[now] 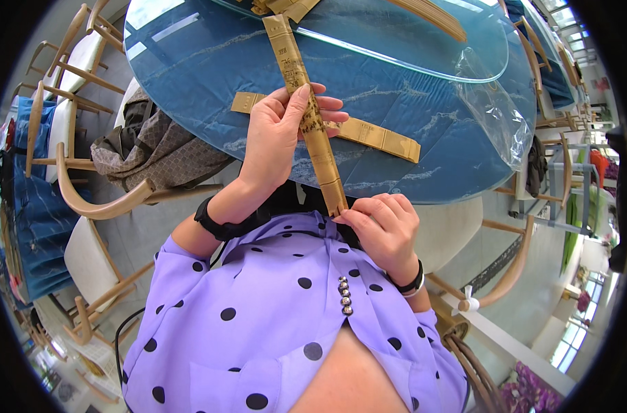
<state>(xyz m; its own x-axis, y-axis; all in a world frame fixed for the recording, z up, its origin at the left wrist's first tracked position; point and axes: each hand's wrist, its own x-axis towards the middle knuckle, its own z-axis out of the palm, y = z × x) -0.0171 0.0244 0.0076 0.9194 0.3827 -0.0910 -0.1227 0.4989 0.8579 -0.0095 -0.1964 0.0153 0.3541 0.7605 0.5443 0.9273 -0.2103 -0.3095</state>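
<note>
A long, narrow gold paper sleeve (319, 148) with dark printing slants over the near edge of the table. My left hand (279, 127) grips it around its middle, thumb on top and fingers behind. At the sleeve's lower end, my right hand (385, 224) pinches the edge between thumb and fingertips. That end looks slightly spread; I cannot tell whether anything is inside. Beneath the held sleeve, another gold sleeve (379, 140) lies across the blue table, partly hidden by my left hand.
The round table has a blue marbled cover (210, 82) and a glass turntable (389, 58). More gold sleeves (293, 8) and a bundle of thin tan strips (434, 17) rest on the glass. A clear plastic bag (496, 120) lies at right. A patterned bag (155, 141) sits on a chair at left.
</note>
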